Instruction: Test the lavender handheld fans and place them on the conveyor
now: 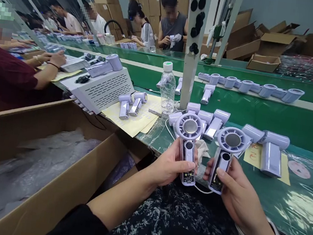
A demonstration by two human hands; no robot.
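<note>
My left hand (172,162) is wrapped round the handle of a lilac handheld fan (188,151), its thumb lying across the lower front. Beside it, my right hand (236,183) grips a second lilac handheld fan (231,141), thumb on the lower handle. Both fans stand upright with their round heads facing me, and circuit parts show low on each handle. A white cable (203,190) loops below the two fans. Just behind them several more fans (216,124) lie on the green bench, one large fan (273,153) resting on yellow paper at the right.
A clear plastic bottle (167,90) stands by a white post (188,76). Left of it are two fans on yellow paper (135,124) and a vented grey box (111,89). An open carton (61,182) holds plastic bags. A row of fans (246,86) lies on the line; co-workers sit beyond.
</note>
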